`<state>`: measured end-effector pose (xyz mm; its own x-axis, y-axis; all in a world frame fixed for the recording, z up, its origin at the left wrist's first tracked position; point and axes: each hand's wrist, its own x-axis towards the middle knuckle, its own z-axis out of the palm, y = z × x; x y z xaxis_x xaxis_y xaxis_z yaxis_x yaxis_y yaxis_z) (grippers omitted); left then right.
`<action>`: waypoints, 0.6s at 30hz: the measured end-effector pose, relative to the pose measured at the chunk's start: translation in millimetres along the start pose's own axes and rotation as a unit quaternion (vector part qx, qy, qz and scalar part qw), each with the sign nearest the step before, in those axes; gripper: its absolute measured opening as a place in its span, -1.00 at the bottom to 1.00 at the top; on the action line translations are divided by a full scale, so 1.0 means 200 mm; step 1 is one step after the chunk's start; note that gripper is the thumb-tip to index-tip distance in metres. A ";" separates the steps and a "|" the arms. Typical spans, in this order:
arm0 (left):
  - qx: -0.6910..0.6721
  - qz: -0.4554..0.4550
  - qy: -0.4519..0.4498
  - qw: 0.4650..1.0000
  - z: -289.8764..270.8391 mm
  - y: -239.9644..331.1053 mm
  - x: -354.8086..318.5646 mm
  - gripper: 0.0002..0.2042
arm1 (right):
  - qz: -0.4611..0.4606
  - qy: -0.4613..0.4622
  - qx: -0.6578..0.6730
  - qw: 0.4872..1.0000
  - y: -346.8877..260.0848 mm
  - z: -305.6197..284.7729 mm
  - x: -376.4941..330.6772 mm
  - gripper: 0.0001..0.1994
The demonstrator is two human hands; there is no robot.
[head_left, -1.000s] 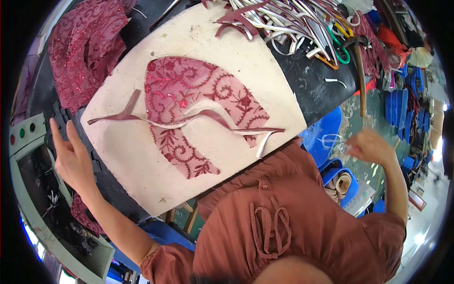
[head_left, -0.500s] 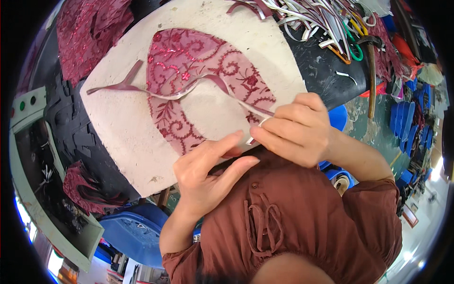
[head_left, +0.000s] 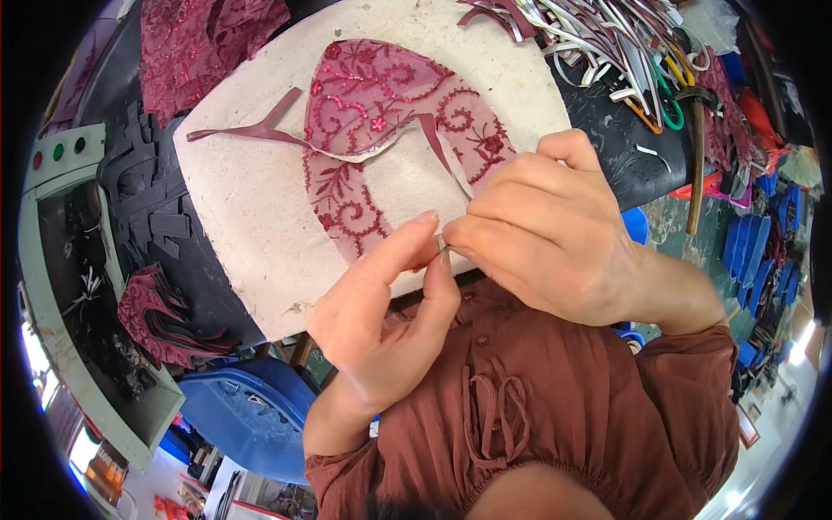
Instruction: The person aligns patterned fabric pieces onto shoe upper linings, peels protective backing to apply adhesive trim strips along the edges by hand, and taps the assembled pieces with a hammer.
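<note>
A U-shaped shoe upper (head_left: 357,100) of pink mesh with maroon embroidery and sequins lies flat on the off-white board (head_left: 243,208). Across it loops a thin maroon strap (head_left: 260,131) with a white underside and a forked far end. The near part of this strap runs into my right hand (head_left: 555,238), whose fingers are closed on it just above the board's near edge. My left hand (head_left: 381,308) meets it there, thumb and forefinger pinching the strap's small end. The fingertips hide most of that end.
Bundled white and maroon straps (head_left: 607,43) lie at the far right, beside green-handled scissors (head_left: 667,104) and a hammer (head_left: 696,165). Sequined pieces (head_left: 204,52) sit far left, with black cut pieces (head_left: 147,182) nearer. A blue tub (head_left: 251,425) stands below left.
My left thumb and forefinger have come together on the strap's end by my right fingertips. The strap's near part has shifted with my right hand. The whole view has moved slightly.
</note>
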<state>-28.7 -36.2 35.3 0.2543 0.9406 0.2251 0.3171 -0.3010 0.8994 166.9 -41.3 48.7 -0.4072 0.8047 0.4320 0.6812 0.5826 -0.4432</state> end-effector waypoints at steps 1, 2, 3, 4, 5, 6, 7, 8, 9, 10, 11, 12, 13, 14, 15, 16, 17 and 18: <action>0.029 0.051 -0.004 0.998 0.00 0.00 0.01 -0.67 | 0.015 0.000 0.030 0.999 0.00 0.00 0.00 -0.73; 0.055 0.094 -0.001 0.994 0.01 -0.01 0.02 -0.65 | 0.044 -0.032 0.052 0.997 0.00 0.01 0.00 -0.75; 0.058 0.104 -0.008 0.993 0.01 -0.01 0.03 -0.65 | 0.030 0.001 0.059 0.998 -0.01 0.02 0.00 -0.77; 0.025 0.096 0.001 0.995 0.01 -0.01 0.03 -0.65 | 0.060 -0.001 0.086 0.994 -0.01 0.02 0.00 -0.80; -0.005 0.088 0.006 0.996 0.01 -0.01 0.04 -0.65 | 0.090 -0.004 0.114 0.989 0.00 0.01 0.01 -0.82; -0.009 0.091 0.009 0.996 -0.01 -0.01 0.06 -0.65 | 0.090 -0.003 0.113 0.990 -0.01 0.00 0.01 -0.82; -0.056 0.034 -0.017 0.998 -0.03 0.00 0.07 -0.67 | 0.136 0.033 0.104 0.985 0.00 -0.03 0.02 -0.84; -0.106 0.003 -0.036 0.994 -0.05 0.00 0.09 -0.68 | 0.196 0.034 0.095 0.975 0.00 -0.07 0.02 -0.87; -0.101 -0.018 -0.039 0.994 -0.08 0.01 0.12 -0.68 | 0.266 0.074 0.106 0.955 0.02 -0.13 -0.01 -0.87; -0.199 -0.080 0.003 0.977 -0.13 0.02 0.15 -0.70 | 0.480 0.074 0.117 0.866 0.00 -0.21 -0.04 -0.90; -0.295 -0.138 0.046 0.944 -0.17 0.03 0.18 -0.71 | 0.504 -0.012 0.067 0.861 0.01 -0.31 -0.07 -0.89; -0.304 -0.118 0.035 0.945 -0.24 0.04 0.23 -0.74 | 0.469 -0.196 0.036 0.861 0.04 -0.40 -0.10 -0.92; -0.318 -0.090 0.027 0.943 -0.30 0.04 0.28 -0.74 | 0.425 -0.182 0.052 0.885 0.06 -0.45 -0.18 -0.92; -0.333 -0.062 0.019 0.941 -0.37 0.04 0.34 -0.74 | 0.299 -0.216 -0.009 0.930 0.07 -0.48 -0.25 -0.92; -0.336 -0.057 0.024 0.940 -0.44 0.06 0.39 -0.72 | 0.203 -0.216 -0.043 0.954 0.10 -0.49 -0.29 -0.92; -0.371 -0.011 -0.009 0.929 -0.50 0.08 0.44 -0.71 | 0.174 -0.237 -0.077 0.953 0.11 -0.48 -0.31 -0.93; -0.382 -0.003 -0.015 0.924 -0.58 0.10 0.50 -0.69 | 0.204 -0.184 -0.011 0.962 0.13 -0.41 -0.30 -0.91; -0.388 0.055 -0.081 0.916 -0.66 0.12 0.57 -0.67 | 0.259 -0.152 0.037 0.953 0.15 -0.35 -0.25 -0.89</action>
<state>-112.8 83.8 131.8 0.3971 0.8571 0.3281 -0.4484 -0.1308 0.8842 250.3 -71.4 68.6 -0.1928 0.9758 -0.1028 0.7990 0.0954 -0.5937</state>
